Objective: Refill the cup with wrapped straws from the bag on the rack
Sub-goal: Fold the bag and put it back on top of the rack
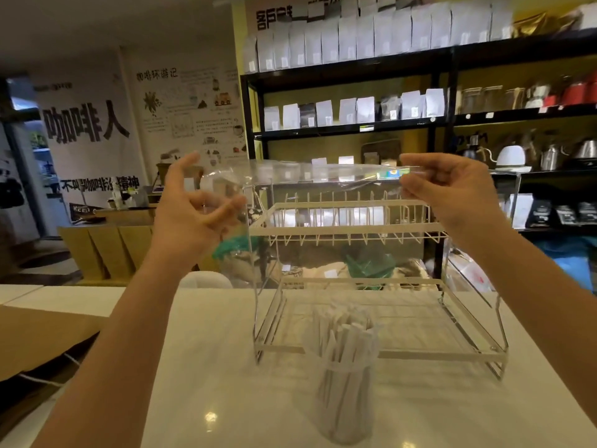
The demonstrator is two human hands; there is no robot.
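Clear cup (347, 405) of paper-wrapped straws (344, 337), both hands (193, 205) (452, 192) pinching limp transparent bag (319, 176) over white wire rack (352, 227)

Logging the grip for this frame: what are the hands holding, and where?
Both hands hold a clear plastic bag above the rack: left hand at its left end, right hand at its right end.
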